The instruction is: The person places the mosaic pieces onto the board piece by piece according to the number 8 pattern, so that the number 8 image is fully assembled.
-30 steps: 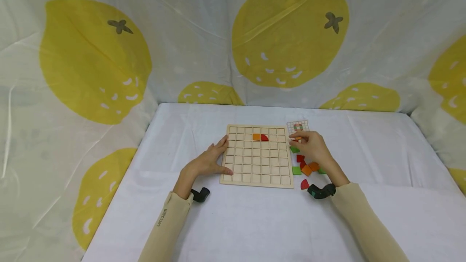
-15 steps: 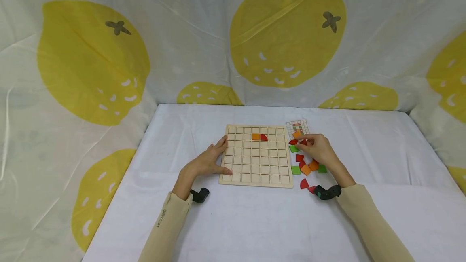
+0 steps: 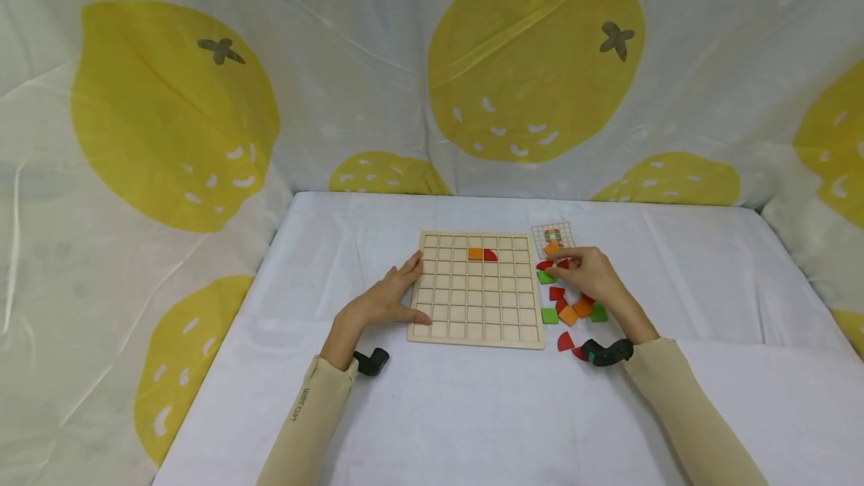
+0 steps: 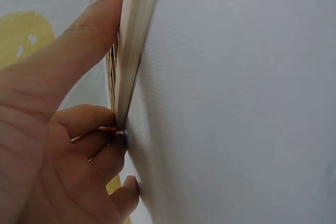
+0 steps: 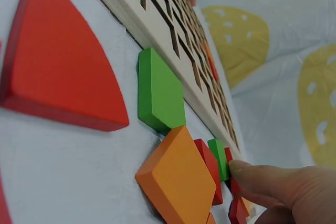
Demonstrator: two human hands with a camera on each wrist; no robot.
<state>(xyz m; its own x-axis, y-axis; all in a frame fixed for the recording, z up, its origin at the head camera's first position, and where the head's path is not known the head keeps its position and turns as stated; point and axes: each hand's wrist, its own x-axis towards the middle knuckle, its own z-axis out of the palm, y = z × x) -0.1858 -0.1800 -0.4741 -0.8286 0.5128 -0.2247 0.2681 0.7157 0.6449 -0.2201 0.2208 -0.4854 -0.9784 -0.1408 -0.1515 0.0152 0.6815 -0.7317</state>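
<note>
My left hand (image 3: pixel 383 300) rests at the left side of a wooden grid board (image 3: pixel 442 341), thumb and fingers spread and touching its edge. In the left wrist view the thumb (image 4: pixel 79 45) lies on the board's rim and the fingers are bent against it. On the grid sit an orange square (image 3: pixel 475 253) and a red quarter-circle piece (image 3: pixel 490 255), side by side. Right of the board, my right hand (image 3: pixel 594 274) pinches another red quarter-circle piece (image 3: pixel 542 266) between thumb and index finger. An orange piece (image 3: pixel 552 248) lies just behind those fingers.
A small printed pattern card (image 3: pixel 560 229) lies beyond the right hand. Several loose pieces lie right of the board, among them a green square (image 3: pixel 550 316), an orange square (image 3: pixel 568 316) and a red quarter-circle (image 3: pixel 565 341). White cloth (image 3: pixel 472 411) covers the table.
My right hand has shifted slightly right, away from the board, uncovering the orange piece near the card and the red piece at its fingertips. The left hand stays where it was.
</note>
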